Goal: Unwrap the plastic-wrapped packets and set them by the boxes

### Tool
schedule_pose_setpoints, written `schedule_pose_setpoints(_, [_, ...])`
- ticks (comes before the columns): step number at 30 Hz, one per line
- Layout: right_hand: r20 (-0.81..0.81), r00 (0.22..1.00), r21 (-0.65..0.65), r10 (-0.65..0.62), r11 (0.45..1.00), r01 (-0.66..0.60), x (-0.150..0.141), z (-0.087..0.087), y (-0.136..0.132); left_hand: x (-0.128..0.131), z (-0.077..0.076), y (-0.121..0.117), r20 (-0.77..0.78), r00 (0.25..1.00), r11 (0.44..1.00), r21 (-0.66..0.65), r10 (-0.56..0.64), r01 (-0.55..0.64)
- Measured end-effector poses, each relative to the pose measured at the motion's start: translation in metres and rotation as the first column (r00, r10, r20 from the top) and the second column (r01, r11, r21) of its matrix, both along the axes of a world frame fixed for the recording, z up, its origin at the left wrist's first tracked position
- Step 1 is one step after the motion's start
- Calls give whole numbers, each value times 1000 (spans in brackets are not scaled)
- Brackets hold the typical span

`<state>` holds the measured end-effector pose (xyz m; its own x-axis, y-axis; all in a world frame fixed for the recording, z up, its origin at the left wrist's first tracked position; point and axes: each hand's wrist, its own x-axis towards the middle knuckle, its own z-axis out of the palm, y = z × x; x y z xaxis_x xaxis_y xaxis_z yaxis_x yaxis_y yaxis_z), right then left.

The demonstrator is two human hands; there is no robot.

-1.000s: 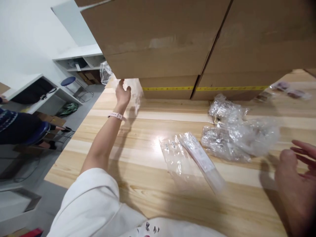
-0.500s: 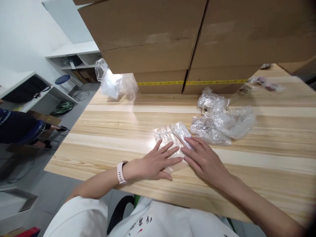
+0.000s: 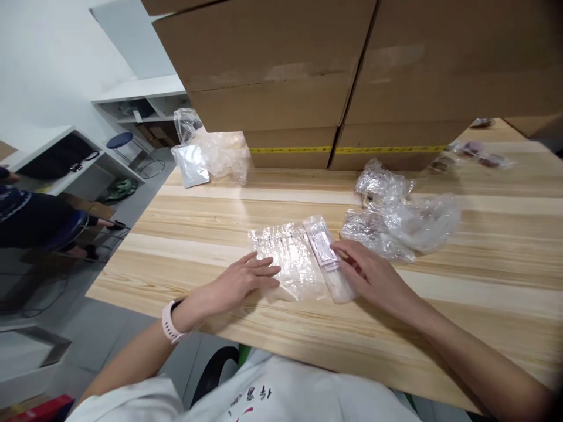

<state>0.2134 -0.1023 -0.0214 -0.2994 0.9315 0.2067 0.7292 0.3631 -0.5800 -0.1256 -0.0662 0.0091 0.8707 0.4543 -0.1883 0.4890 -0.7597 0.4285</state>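
Note:
A flat clear plastic bag [image 3: 288,262] lies on the wooden table [image 3: 484,293] in front of me. My left hand [image 3: 241,280] rests flat on its left edge, fingers stretched out. A narrow clear packet with a white label [image 3: 328,258] lies along the bag's right side. My right hand [image 3: 372,275] touches that packet's right edge with extended fingers. Neither hand grips anything.
Crumpled clear bags [image 3: 398,217] lie just right of my hands. More plastic bags [image 3: 206,153] sit at the table's far left. Stacked cardboard boxes [image 3: 334,76] wall off the back. A seated person [image 3: 30,217] and white shelves [image 3: 79,164] are to the left.
My left arm came back from the far bags to the table's near side. Both hands spread the flat bag and packet, then slid apart, left hand leftward, right hand to the packet's edge.

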Motion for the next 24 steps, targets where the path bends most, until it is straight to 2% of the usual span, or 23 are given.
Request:
schedule_pose_setpoints(2, [61,997,144,-43,989,34,-5,-2,-1,-9,2,-2,-23,999,1000,2,24,-24])
schedule_pose_setpoints(3, [89,996,214,-22,977,2,-10,-3,-2,-12,3,-3,-30,999,999,4,36,-36])
schedule_pose_setpoints(5, [147,981,288,130,943,-168,-23,-5,-2,-15,3,-4,-33,998,999,8,52,-51])
schedule_pose_setpoints(7, [217,928,288,302,889,-357,-36,-8,1,-16,3,-4,-28,998,998,8,55,-55])
schedule_pose_setpoints(9, [275,896,285,347,861,-421,-44,-12,8,-19,5,-4,-39,997,998,11,61,-60])
schedule_pose_setpoints(12, [285,902,288,323,869,-403,-42,-12,17,-31,8,-5,-79,993,996,16,90,-89])
schedule_pose_setpoints(16, [250,924,309,289,881,-359,-28,-2,16,-55,8,-7,-124,983,990,20,138,-137])
schedule_pose_setpoints(22, [402,914,340,51,919,-201,-6,0,10,-84,4,-7,-205,953,973,103,225,-207])
schedule_pose_setpoints(24, [397,917,346,32,920,-182,-5,1,10,-93,6,-6,-257,930,963,132,264,-237])
